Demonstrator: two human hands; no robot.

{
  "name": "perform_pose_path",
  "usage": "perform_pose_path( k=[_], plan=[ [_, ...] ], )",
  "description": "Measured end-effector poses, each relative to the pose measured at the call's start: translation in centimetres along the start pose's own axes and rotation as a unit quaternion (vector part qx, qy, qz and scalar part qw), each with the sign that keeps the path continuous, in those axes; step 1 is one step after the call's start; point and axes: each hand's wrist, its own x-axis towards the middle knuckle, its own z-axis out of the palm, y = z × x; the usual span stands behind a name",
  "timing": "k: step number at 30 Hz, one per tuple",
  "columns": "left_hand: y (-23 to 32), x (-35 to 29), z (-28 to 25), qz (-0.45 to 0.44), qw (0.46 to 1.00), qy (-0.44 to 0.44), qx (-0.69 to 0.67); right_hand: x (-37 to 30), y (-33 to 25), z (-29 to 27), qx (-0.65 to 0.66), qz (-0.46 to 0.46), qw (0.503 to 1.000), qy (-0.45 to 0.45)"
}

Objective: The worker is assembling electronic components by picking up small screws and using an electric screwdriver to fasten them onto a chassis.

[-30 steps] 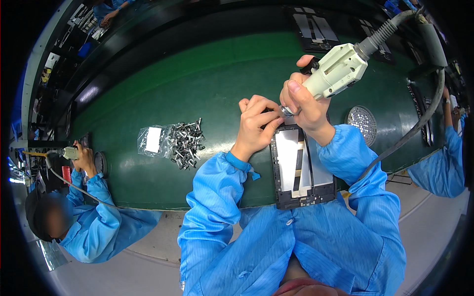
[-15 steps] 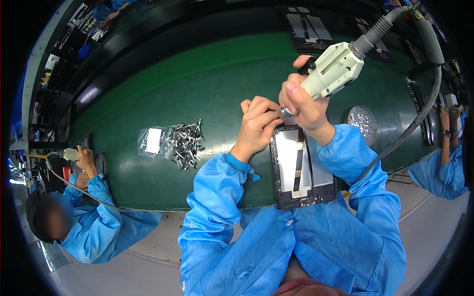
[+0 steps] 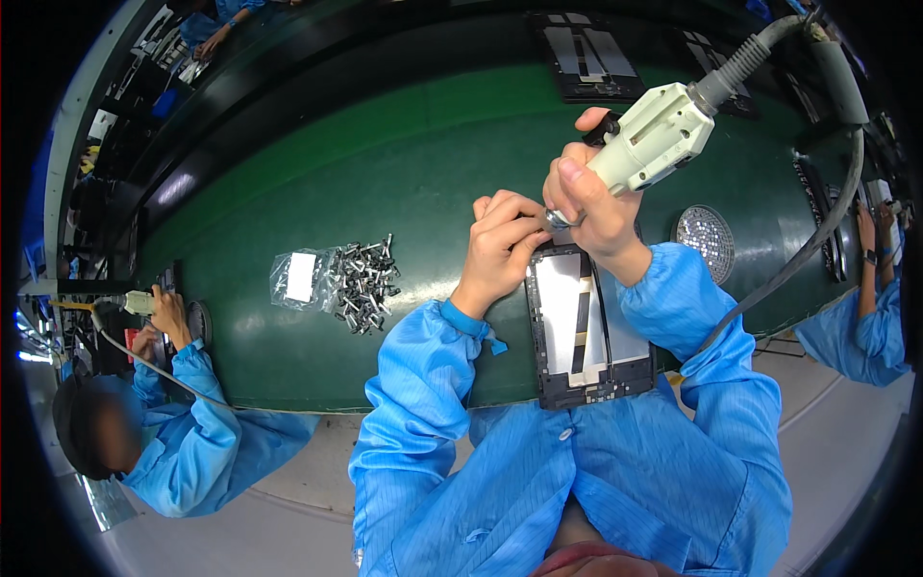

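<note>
My right hand (image 3: 598,197) is wrapped round a pale green electric screwdriver (image 3: 649,142), its cable rising to the upper right. The tool's metal tip points down and left, close to the fingertips of my left hand (image 3: 500,240). Those left fingers are pinched together at the far end of an opened tablet (image 3: 586,327); what they hold, if anything, is hidden. The tablet lies at the table's near edge with its inside facing up, showing silver panels, a black cable and a dark circuit strip.
Left of my hands lie a heap of small black-and-silver parts (image 3: 365,287) and a clear plastic bag (image 3: 293,279) with a white label. A round dish of screws (image 3: 705,240) stands at the right. More opened tablets (image 3: 591,58) lie at the back. Co-workers (image 3: 183,413) sit on both sides.
My hands and the screwdriver hold nearly the same place. The co-worker at the left has shifted a hand slightly.
</note>
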Motion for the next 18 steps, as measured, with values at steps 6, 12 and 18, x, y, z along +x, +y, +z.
perform_pose_path(
  k=[6, 12, 18],
  plan=[
    [-0.18, -0.14, 0.27, -0.012, 0.999, 0.017, -0.025, 0.1, -0.01, 0.03, 0.003, 0.003, 1.0, 0.009],
    [-0.48, -0.36, -0.05, -0.04, 0.998, 0.037, 0.031, 0.18, -0.03, 0.16, -0.003, 0.004, 1.0, 0.017],
    [-0.51, -0.25, -0.1, -0.006, 0.998, 0.036, 0.049, 0.15, -0.19, 0.04, -0.016, 0.002, 1.0, 0.015]
  ],
)
